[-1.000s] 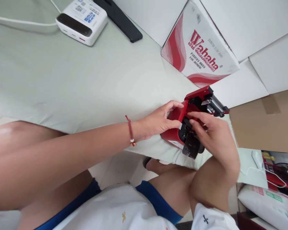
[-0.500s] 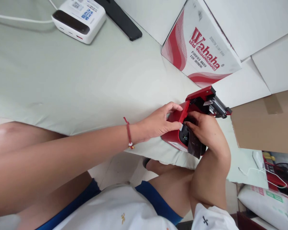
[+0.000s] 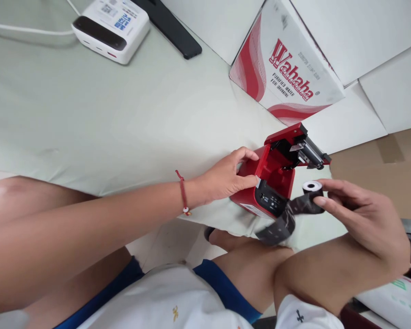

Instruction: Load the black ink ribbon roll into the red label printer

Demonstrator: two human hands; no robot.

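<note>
A red label printer [image 3: 250, 194] stands on the pale green cloth with its lid [image 3: 284, 133] raised, and the red bay inside shows no roll. My left hand [image 3: 229, 173] grips the printer's near-left side, thumb on the front edge and fingers over the top. To the right of the printer, my right hand [image 3: 363, 214] pinches a small roll of dark label paper [image 3: 312, 186] with a white core between thumb and fingers. A loose dark strip trails from the roll down past the printer's front panel [image 3: 270, 197].
A white power bank [image 3: 113, 32] with a cable lies at the upper left beside a black strap-like object [image 3: 174, 32]. Behind the printer stand a Wahaha water carton [image 3: 284, 64] and other white boxes [image 3: 370, 36]. A brown cardboard box [image 3: 370, 178] is at the right.
My right hand has come out of the printer's bay and moved right, carrying the label roll with its strip trailing. My left hand keeps its hold on the printer.
</note>
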